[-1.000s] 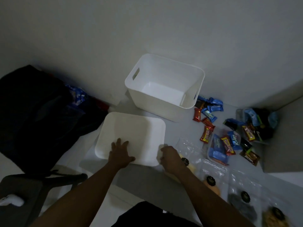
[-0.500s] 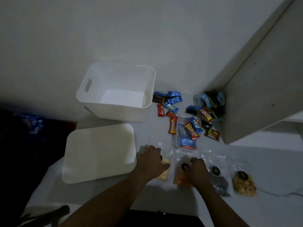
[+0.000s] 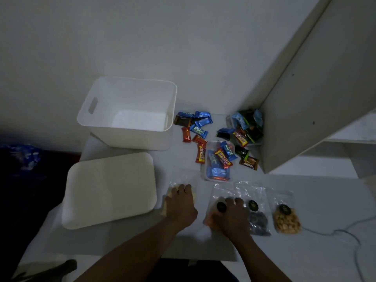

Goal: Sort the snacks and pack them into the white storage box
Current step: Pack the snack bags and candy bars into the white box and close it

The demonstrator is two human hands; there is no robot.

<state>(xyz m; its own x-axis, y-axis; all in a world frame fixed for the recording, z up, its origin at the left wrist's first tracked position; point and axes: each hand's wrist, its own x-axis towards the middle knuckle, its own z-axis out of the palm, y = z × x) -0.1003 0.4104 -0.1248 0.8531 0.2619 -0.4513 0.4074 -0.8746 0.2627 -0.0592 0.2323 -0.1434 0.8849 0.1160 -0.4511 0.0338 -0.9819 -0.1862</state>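
The white storage box [image 3: 130, 137] stands open and empty at the back of the table, its white lid [image 3: 107, 190] lying flat in front of it. My left hand [image 3: 180, 204] rests on a clear bag of pale yellow snacks [image 3: 183, 176] right of the lid. My right hand [image 3: 230, 216] presses on a clear bag of orange snacks [image 3: 220, 192] with a black sticker. Beside it lie a bag of dark snacks [image 3: 257, 220] and a bag of nuts [image 3: 286, 220]. Several wrapped candy bars [image 3: 198, 131] are scattered behind.
A clear tub [image 3: 217, 165] holds several blue and red bars. More wrappers [image 3: 246, 127] pile against a white panel [image 3: 317, 98] at the right. A cable [image 3: 337, 233] runs across the right side. Dark bags [image 3: 24, 163] sit at the left.
Both hands left the lid and moved right onto the clear snack bags. My view swung right, so the box and lid now sit further left.
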